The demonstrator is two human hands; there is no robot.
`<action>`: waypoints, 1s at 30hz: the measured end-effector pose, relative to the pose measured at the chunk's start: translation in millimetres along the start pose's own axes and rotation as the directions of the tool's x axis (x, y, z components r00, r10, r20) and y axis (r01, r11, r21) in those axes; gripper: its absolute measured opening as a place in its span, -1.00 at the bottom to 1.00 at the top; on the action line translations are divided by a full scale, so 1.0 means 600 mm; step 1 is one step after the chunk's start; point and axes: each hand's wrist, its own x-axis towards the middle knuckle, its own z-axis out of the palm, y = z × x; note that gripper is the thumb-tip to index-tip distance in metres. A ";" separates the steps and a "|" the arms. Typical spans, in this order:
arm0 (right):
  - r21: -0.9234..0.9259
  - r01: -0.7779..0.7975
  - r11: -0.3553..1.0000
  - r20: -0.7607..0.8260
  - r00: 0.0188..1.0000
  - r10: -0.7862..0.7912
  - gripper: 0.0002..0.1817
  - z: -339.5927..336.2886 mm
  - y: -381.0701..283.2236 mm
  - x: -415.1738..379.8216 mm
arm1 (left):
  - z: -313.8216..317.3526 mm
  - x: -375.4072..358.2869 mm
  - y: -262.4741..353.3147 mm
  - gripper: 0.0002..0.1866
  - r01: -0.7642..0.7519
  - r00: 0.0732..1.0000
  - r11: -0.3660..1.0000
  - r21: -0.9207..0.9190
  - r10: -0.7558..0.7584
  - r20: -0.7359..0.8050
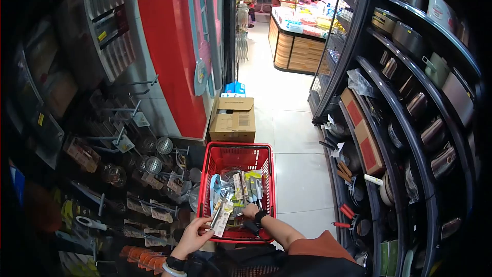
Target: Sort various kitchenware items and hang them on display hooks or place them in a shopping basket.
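A red shopping basket (273, 184) stands in front of me with several packaged kitchen utensils (246, 184) in it. My left hand (196, 237), at the basket's near left edge, is closed on a slim carded utensil (222, 219) whose exact kind I cannot make out. Down inside the basket is my right hand (250, 210), its fingers curled among the packages; what they grip is hidden. A dark handle-like item (251, 227) lies just below the right hand. Packages with green and light blue parts lie beyond both hands.
Hooks with hanging strainers (154, 165) and other utensils line the left wall. A cardboard box (232, 123) stands behind the basket. Pots and pans fill the dark shelves (405, 102) on the right. A tiled aisle (302, 174) leads to a wooden display counter (297, 51).
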 end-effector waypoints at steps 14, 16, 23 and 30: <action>-0.104 0.401 0.910 0.201 0.905 -0.376 -0.43 -0.111 -0.166 -0.067 | -0.120 0.016 -0.023 -0.49 -0.116 0.736 0.993 0.009 0.092 -0.670; -0.011 0.512 0.859 0.173 0.847 -0.502 -0.46 -0.116 -0.207 -0.077 | -0.149 0.025 0.002 -0.44 -0.074 0.611 0.991 0.114 0.135 -0.780; 0.126 0.747 0.653 0.154 0.635 -0.757 -0.52 -0.136 -0.325 -0.150 | -0.279 0.141 0.017 -0.12 -0.018 0.377 0.967 0.255 0.243 -0.894; 0.169 0.759 0.629 0.242 0.586 -0.773 -0.53 -0.150 -0.282 -0.223 | -0.351 0.223 0.036 0.08 -0.102 0.299 0.975 0.196 0.218 -0.929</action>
